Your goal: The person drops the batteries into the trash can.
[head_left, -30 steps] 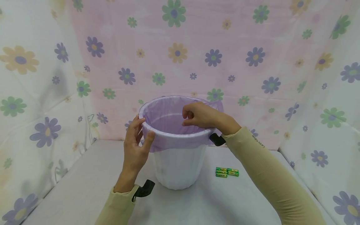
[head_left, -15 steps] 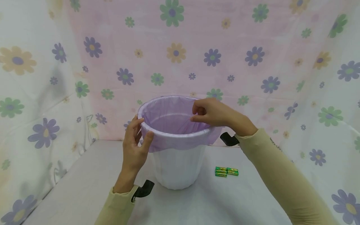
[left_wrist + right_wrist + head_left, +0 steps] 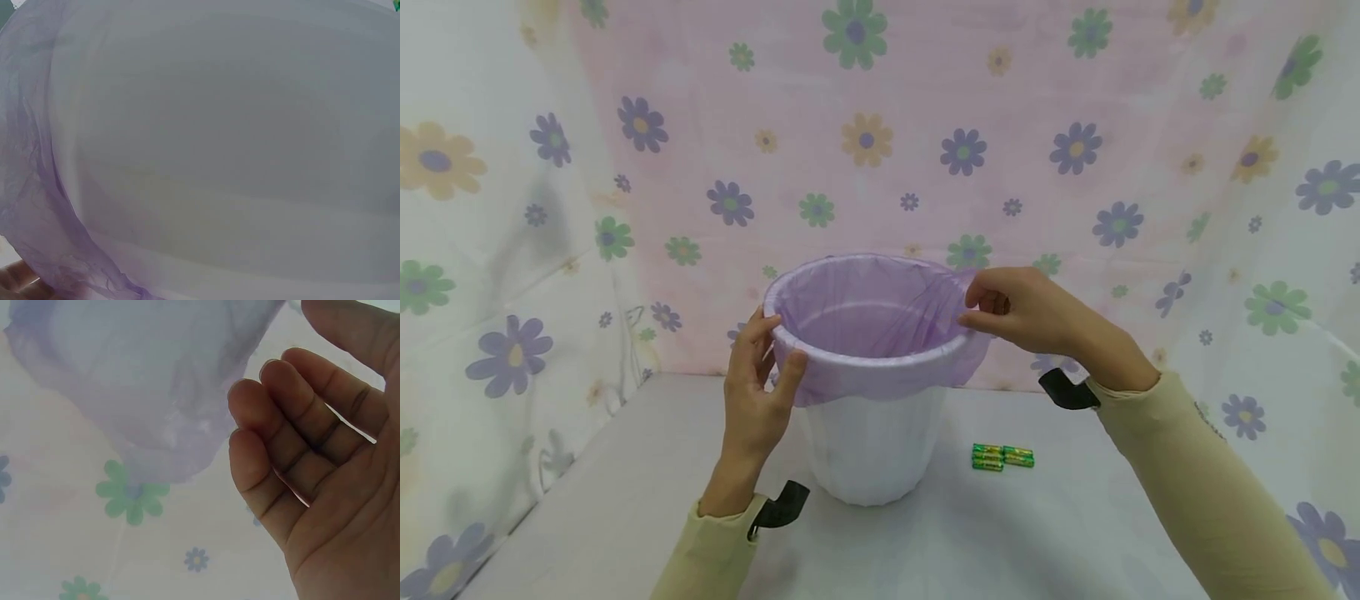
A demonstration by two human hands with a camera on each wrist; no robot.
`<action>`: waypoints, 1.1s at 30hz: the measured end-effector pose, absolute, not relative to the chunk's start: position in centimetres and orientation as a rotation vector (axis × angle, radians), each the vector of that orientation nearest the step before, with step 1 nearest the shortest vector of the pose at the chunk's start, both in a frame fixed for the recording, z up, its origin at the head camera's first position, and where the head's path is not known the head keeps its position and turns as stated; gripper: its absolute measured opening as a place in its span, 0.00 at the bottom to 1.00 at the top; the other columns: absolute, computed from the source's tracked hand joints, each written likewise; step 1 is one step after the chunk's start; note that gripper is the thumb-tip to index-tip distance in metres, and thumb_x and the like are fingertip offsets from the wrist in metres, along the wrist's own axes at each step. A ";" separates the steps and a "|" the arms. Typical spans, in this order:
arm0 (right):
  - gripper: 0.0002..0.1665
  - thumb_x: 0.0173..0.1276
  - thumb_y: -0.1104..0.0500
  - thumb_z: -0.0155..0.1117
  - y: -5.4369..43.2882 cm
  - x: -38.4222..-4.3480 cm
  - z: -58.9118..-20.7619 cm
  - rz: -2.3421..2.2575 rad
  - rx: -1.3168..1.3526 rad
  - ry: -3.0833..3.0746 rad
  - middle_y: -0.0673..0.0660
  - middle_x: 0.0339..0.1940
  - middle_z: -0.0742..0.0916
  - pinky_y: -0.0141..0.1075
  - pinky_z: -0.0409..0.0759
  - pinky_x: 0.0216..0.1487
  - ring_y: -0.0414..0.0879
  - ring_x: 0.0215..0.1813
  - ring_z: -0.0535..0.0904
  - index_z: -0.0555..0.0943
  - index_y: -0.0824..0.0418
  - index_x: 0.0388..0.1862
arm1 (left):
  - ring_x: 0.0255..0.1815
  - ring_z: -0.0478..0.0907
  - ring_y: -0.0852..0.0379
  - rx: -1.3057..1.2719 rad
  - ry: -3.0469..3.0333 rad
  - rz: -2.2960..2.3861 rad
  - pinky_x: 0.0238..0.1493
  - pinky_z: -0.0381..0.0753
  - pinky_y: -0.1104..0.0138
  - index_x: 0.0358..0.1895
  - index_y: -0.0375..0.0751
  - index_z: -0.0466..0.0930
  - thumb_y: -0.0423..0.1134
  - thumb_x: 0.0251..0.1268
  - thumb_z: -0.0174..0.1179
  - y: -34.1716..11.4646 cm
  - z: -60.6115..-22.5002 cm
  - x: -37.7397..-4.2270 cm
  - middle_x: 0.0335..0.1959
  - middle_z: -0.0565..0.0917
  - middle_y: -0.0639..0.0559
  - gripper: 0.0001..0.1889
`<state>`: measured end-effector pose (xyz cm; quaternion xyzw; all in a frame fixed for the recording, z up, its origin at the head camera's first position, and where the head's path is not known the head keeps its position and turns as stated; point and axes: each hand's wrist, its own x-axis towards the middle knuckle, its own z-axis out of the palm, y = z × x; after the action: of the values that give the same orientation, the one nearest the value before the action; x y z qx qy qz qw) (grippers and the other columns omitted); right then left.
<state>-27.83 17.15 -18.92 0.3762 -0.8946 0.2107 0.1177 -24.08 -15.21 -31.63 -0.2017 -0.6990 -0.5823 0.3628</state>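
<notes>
A white ribbed trash bin [image 3: 876, 450] stands upright on the table. A thin purple trash bag [image 3: 865, 292] lines it, folded outward over the rim. At the bin's left, my left hand [image 3: 756, 408] holds the rim, fingers over the edge and thumb on the front of the bag. The left wrist view shows the bin's wall [image 3: 219, 125] close up, with fingertips [image 3: 25, 281] against the bag. My right hand [image 3: 1030, 308] is at the right rim, fingers loosely curled, thumb apart from them. In the right wrist view a bag flap [image 3: 162, 444] hangs beside those fingers.
Several green batteries [image 3: 1002, 457] lie in two short stacks on the white table [image 3: 647, 492], right of the bin. Flower-printed cloth [image 3: 880, 142] surrounds the table at the back and both sides.
My right hand has moved from over the bin's opening out to its right rim. The bag's inside shows more folds toward that side. My left hand keeps its place on the rim.
</notes>
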 end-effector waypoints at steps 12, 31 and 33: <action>0.06 0.67 0.53 0.64 20.1 -25.8 -22.0 0.572 1.012 -2.599 0.44 0.26 0.78 0.33 0.76 0.33 0.40 0.31 0.73 0.80 0.54 0.36 | 0.69 0.63 0.48 -0.542 -1.789 -1.518 0.67 0.65 0.55 0.64 0.39 0.67 0.31 0.62 0.60 -15.2 -31.6 -23.9 0.72 0.60 0.49 0.26; 0.07 0.67 0.51 0.64 21.4 -25.8 -29.2 0.666 0.948 -2.718 0.42 0.24 0.77 0.31 0.75 0.28 0.38 0.27 0.71 0.79 0.52 0.36 | 0.68 0.64 0.47 -0.515 -1.803 -1.486 0.66 0.67 0.58 0.64 0.40 0.67 0.34 0.64 0.60 -15.4 -31.7 -23.8 0.73 0.60 0.47 0.26; 0.07 0.66 0.50 0.64 21.4 -25.8 -30.0 0.659 0.935 -2.743 0.42 0.24 0.77 0.31 0.74 0.29 0.38 0.27 0.71 0.79 0.52 0.36 | 0.69 0.64 0.47 -0.513 -1.809 -1.486 0.66 0.67 0.59 0.64 0.40 0.66 0.35 0.64 0.60 -15.4 -31.7 -23.8 0.73 0.59 0.47 0.26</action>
<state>-25.79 21.36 -29.99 0.3136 -0.9196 0.2210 0.0845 -23.81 -15.39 -31.68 -0.1995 -0.7029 -0.5776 0.3640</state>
